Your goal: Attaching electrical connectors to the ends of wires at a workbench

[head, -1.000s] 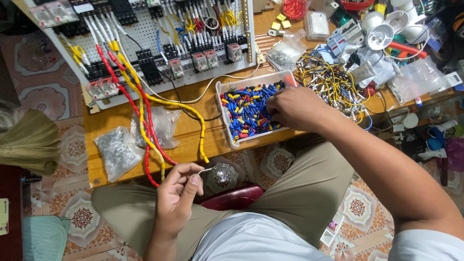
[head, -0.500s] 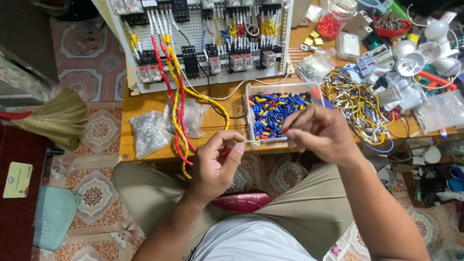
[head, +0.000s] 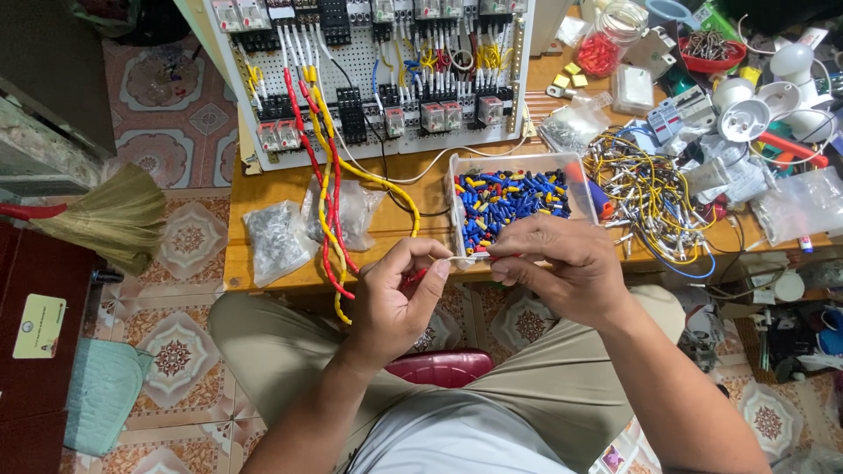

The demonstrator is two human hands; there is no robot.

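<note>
Holding a thin white wire end [head: 463,258] between both hands above our lap, we pinch it in the left hand [head: 395,303], thumb and forefinger fingers [head: 436,263] closed on it, while the right hand [head: 558,268] closes its fingers on the other end, where a red sleeve [head: 497,259] shows. Just behind, on the wooden worktop [head: 263,197], stands a clear tray [head: 575,180] of blue, red and yellow connectors, beside a white panel [head: 360,66] with red and yellow cables [head: 327,197].

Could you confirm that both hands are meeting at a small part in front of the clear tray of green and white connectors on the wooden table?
Not quite: in the head view the clear tray holds blue, red and yellow connectors. The rest holds: left hand and right hand meet before it.
</note>
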